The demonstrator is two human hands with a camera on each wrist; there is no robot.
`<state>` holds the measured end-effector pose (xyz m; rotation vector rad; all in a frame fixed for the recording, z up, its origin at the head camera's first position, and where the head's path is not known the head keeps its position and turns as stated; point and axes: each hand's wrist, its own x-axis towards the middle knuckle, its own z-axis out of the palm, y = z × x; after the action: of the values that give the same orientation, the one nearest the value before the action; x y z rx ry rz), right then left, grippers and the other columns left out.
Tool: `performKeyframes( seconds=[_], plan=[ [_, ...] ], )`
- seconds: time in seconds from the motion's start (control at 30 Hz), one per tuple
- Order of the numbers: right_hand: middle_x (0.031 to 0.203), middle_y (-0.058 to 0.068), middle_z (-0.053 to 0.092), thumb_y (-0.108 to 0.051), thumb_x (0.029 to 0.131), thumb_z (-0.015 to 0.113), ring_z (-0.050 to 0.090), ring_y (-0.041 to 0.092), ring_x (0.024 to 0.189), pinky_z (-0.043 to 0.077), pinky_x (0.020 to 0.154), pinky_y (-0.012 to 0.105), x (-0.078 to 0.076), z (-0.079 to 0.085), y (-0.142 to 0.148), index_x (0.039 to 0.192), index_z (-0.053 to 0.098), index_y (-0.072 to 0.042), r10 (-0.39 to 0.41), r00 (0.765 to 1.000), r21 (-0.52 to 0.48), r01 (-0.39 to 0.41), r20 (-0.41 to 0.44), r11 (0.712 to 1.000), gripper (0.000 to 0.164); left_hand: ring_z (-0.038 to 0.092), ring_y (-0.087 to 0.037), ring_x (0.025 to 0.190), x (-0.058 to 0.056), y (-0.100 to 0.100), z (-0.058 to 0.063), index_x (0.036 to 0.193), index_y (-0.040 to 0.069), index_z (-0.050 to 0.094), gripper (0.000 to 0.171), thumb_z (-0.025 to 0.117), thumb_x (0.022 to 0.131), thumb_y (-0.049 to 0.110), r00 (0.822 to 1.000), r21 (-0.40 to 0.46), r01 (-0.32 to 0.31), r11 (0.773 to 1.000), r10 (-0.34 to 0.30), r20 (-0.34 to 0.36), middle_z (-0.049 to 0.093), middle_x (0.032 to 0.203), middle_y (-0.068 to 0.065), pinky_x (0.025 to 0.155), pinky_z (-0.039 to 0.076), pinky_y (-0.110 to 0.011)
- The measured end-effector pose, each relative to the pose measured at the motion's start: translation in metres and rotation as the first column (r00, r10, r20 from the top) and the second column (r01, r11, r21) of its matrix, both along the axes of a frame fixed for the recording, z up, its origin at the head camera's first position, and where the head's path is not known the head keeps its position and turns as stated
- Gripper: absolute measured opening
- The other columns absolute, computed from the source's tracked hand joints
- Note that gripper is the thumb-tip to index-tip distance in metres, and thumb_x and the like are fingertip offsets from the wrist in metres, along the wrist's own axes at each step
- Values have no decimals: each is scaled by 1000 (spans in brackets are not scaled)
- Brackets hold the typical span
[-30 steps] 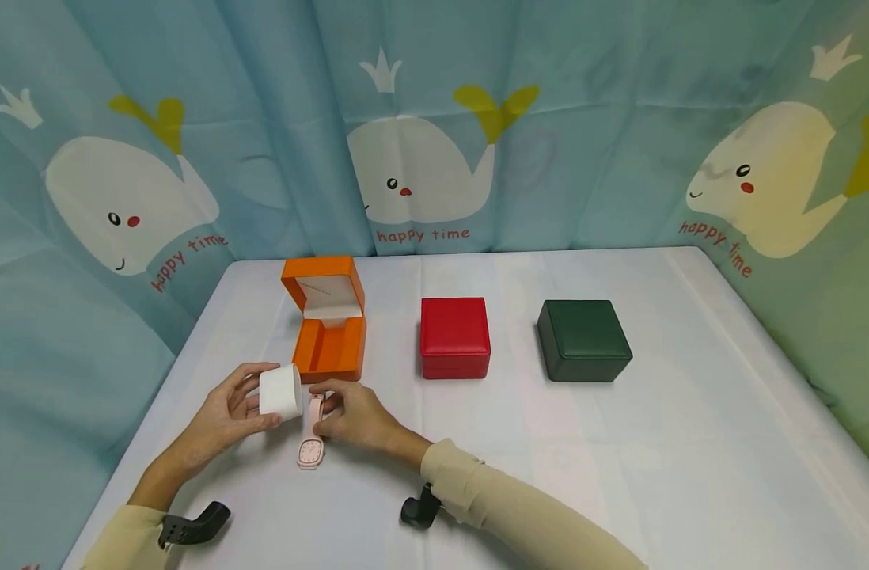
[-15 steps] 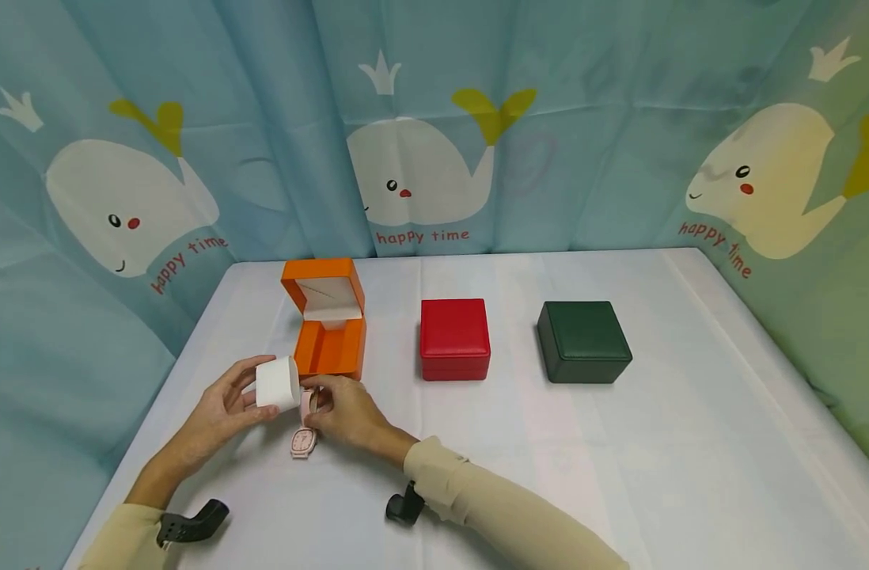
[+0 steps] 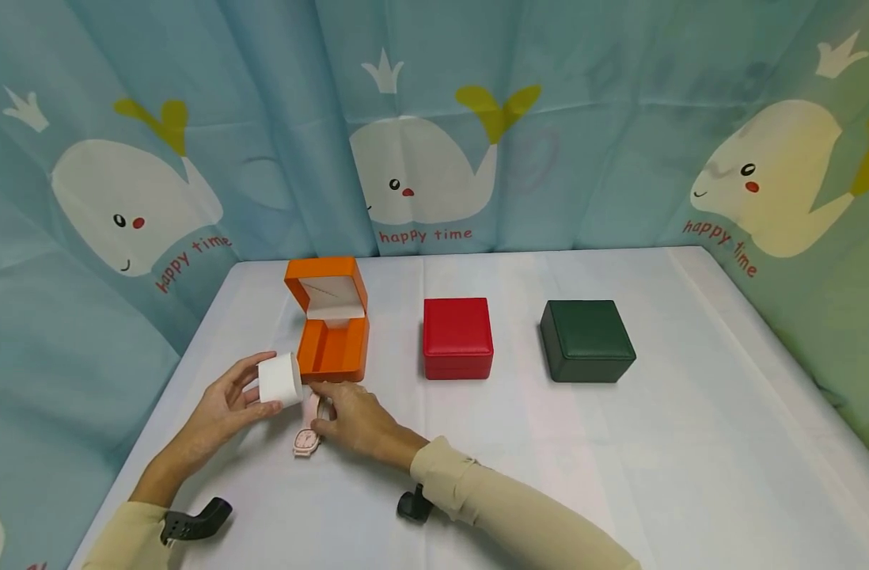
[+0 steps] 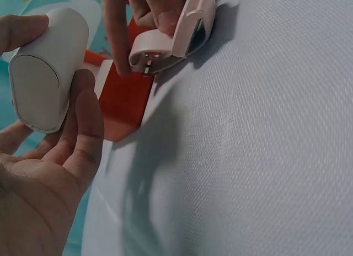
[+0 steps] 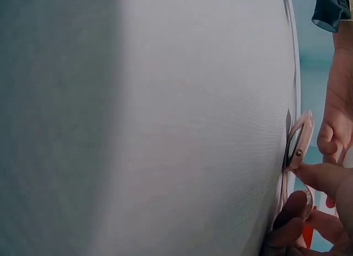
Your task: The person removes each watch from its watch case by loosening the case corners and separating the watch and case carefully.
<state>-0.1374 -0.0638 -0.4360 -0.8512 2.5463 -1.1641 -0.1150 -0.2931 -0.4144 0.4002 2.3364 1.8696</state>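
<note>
My left hand (image 3: 221,408) grips a white watch cushion (image 3: 279,380) between thumb and fingers, above the table in front of the orange box. One flat oval end of the cushion (image 4: 36,93) faces the left wrist view. Just to its right, my right hand (image 3: 363,419) pinches the strap of a pink wristwatch (image 3: 306,442), whose square dial points up toward the head camera. The strap curls into a loop by the right fingers in the left wrist view, its buckle (image 4: 148,63) showing. The orange watch box (image 3: 320,267) stands with its lid up and its inner slot bare.
To the right of the orange box stand a closed red box (image 3: 457,336) and a closed dark green box (image 3: 589,340). A white cloth covers the table (image 3: 534,475). Behind it hangs a blue curtain (image 3: 278,119) printed with whales.
Over the last second the left hand has lifted the cushion slightly away from the front. The watch, in the right hand's pinch, has moved slightly back toward the orange box.
</note>
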Motion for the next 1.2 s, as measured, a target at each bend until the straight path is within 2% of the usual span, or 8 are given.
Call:
performKeyframes(
  seconds=[0.2,0.3,0.47,0.6,0.73,0.87,1.0,1.2],
  plan=[
    [97,-5,61,-24,95,73,51,9,84,42,66,16,3,3,-1,148,53,-10,2,999,171,6,-46,985,58,63,-4,110,1,1,1,151,-8,28,72,69,92,-7,1000,-21,-17,1000,17,6,47,136,6,88,53,-21],
    [98,-1,61,-27,96,71,52,10,80,42,62,19,5,3,-3,150,51,-12,2,998,233,12,-60,972,59,63,-4,110,1,1,1,151,-8,28,71,69,92,-7,1000,-21,-16,1000,16,6,48,136,5,88,53,-21],
    [100,-1,62,-28,95,72,51,9,76,41,59,20,7,4,-4,148,53,-14,-5,998,257,21,-64,966,58,61,-3,109,3,0,2,151,-6,31,70,70,93,-4,999,-81,-31,996,30,-15,52,132,8,87,53,-21],
    [102,-1,61,-30,95,71,51,9,75,42,59,20,9,4,-3,148,54,-16,-3,998,259,17,-55,966,57,60,-4,109,3,-1,2,156,6,30,73,68,95,-1,999,-111,-41,993,37,-37,53,131,4,87,52,-20],
    [115,0,63,-30,95,70,58,10,87,49,72,21,8,4,1,150,50,-15,-10,999,202,18,-41,979,60,60,-7,108,2,-2,2,156,12,34,68,63,97,-5,999,-66,-9,998,7,-39,45,136,-3,86,52,-21],
    [94,-3,63,-25,95,68,57,7,78,48,67,19,5,3,6,141,55,-11,-34,999,41,35,-15,999,49,59,-10,102,1,-2,1,150,6,41,58,62,97,-7,999,-39,10,999,-11,-35,41,139,-4,84,53,-21],
    [72,-7,52,-20,95,66,48,5,62,41,55,17,0,5,10,121,66,-7,-69,996,-110,62,-54,992,29,58,-10,104,0,-1,2,148,4,40,61,66,93,-8,1000,-43,2,999,-3,-24,39,140,-7,86,53,-20],
    [102,3,51,-19,94,67,47,13,95,42,78,18,-8,11,14,112,68,-6,-196,959,-173,162,-203,972,23,57,-13,102,-3,4,4,145,2,37,67,74,89,-4,999,-117,-27,993,24,-28,39,136,-20,83,54,-22]
  ],
)
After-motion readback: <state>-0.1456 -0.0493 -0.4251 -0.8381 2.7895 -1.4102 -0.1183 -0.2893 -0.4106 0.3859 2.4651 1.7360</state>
